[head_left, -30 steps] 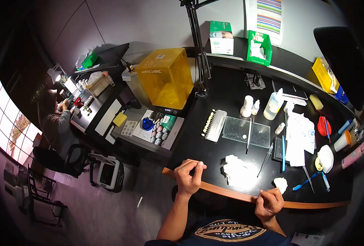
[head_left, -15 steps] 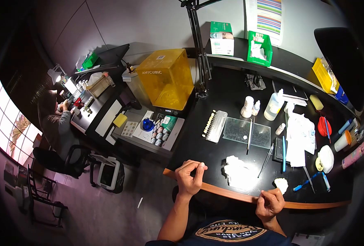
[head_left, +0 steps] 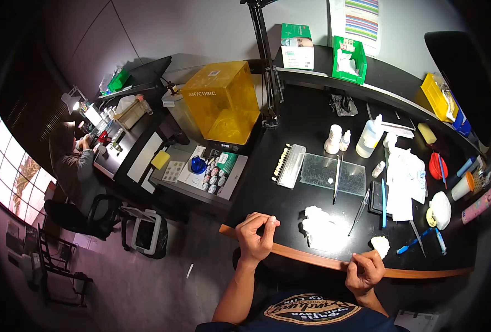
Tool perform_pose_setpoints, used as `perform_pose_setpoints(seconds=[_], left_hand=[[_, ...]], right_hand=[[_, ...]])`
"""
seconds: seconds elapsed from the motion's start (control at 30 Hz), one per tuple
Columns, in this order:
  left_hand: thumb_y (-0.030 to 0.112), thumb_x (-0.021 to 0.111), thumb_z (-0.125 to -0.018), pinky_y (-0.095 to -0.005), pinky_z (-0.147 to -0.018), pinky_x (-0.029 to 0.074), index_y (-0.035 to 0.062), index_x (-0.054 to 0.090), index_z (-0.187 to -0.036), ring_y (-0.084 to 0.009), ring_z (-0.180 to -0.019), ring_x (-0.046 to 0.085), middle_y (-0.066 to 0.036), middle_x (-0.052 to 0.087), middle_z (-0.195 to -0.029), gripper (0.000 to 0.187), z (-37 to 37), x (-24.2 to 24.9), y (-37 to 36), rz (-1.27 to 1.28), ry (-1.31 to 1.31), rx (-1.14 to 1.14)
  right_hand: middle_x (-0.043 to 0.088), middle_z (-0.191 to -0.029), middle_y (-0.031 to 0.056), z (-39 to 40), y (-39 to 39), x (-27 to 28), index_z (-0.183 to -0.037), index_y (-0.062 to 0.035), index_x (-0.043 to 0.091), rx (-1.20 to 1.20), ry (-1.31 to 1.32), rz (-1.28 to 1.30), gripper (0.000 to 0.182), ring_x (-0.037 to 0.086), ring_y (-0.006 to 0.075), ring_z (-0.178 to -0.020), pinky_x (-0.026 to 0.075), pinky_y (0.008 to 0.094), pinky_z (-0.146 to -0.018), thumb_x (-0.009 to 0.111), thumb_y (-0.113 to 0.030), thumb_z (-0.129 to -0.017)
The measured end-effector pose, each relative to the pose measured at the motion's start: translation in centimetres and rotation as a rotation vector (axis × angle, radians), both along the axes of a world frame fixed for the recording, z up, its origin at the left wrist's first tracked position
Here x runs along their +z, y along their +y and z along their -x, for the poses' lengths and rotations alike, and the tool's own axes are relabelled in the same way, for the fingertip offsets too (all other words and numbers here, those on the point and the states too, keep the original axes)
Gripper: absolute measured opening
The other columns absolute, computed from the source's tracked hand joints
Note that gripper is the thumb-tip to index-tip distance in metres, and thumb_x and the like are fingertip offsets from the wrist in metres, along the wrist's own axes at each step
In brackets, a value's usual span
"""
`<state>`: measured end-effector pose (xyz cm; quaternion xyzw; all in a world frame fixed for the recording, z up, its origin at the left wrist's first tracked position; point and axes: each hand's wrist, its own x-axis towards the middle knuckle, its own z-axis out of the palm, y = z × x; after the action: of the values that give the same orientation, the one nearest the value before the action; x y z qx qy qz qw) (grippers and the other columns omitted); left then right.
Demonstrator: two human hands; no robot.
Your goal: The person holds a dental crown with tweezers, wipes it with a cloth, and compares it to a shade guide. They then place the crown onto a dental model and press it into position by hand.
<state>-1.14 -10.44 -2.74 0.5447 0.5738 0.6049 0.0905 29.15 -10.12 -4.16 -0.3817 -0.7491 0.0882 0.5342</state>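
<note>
My left hand (head_left: 256, 237) rests at the wooden front edge of the black desk, its fingers curled and the thumb laid against them. Nothing shows in it. Farther right, my right hand (head_left: 365, 272) is also loosely closed at the edge, with no object visible in it. Just above its knuckles lies a crumpled white piece (head_left: 379, 245), perhaps tissue. Between the hands, a brightly lit white tissue (head_left: 324, 229) lies on the desk. Beyond that are a glass slab (head_left: 317, 172) with tweezers (head_left: 337, 180) on it, and a dark slim metal instrument (head_left: 359, 213).
A tooth shade guide (head_left: 291, 166), a clear squeeze bottle (head_left: 369, 138), a blue stick (head_left: 384, 205) and white tissues (head_left: 406, 177) occupy the desk. An amber printer cover (head_left: 223, 102) stands left, by a lamp arm (head_left: 266, 66). Another person (head_left: 79, 166) sits at the far-left bench.
The view has tilted slightly, so the desk items sit a little higher in the picture. Both hands keep the same pose at the desk edge.
</note>
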Motion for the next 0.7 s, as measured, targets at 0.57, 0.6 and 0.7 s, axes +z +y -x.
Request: perform_pose_setpoints(seconds=[0.57, 0.6, 0.7], left_hand=[[0.002, 0.063, -0.092, -0.0292, -0.065, 0.05, -0.0034, 0.073, -0.078, -0.0178, -0.069, 0.067, -0.011, 0.073, -0.075, 0.018, 0.28, -0.4, -0.08, -0.033, -0.035, -0.031], [0.004, 0.06, -0.093, -0.0286, -0.065, 0.05, -0.004, 0.073, -0.078, -0.0177, -0.069, 0.067, -0.011, 0.073, -0.077, 0.022, 0.3, -0.29, -0.14, -0.038, -0.032, -0.034], [0.007, 0.057, -0.094, -0.028, -0.066, 0.05, -0.0047, 0.072, -0.078, -0.0182, -0.069, 0.066, -0.013, 0.073, -0.078, 0.026, 0.36, -0.27, -0.34, -0.038, -0.125, -0.056]], right_hand=[[0.057, -0.075, 0.0078, -0.26, 0.28, 0.18, -0.09, 0.0027, 0.071, 0.065, 0.014, -0.021, 0.02, 0.054, 0.0143, -0.059, 0.042, 0.0249, -0.052, 0.064, 0.01, -0.072], [0.058, -0.073, 0.0071, -0.12, 0.07, 0.0, -0.089, 0.001, 0.072, 0.045, 0.051, 0.002, 0.021, 0.054, 0.016, -0.059, 0.042, 0.0269, -0.052, 0.065, 0.008, -0.07], [0.058, -0.072, 0.0065, 0.09, -0.05, 0.23, -0.088, -0.0007, 0.073, 0.022, 0.11, 0.031, 0.021, 0.054, 0.0169, -0.059, 0.042, 0.0278, -0.052, 0.066, 0.008, -0.069]])
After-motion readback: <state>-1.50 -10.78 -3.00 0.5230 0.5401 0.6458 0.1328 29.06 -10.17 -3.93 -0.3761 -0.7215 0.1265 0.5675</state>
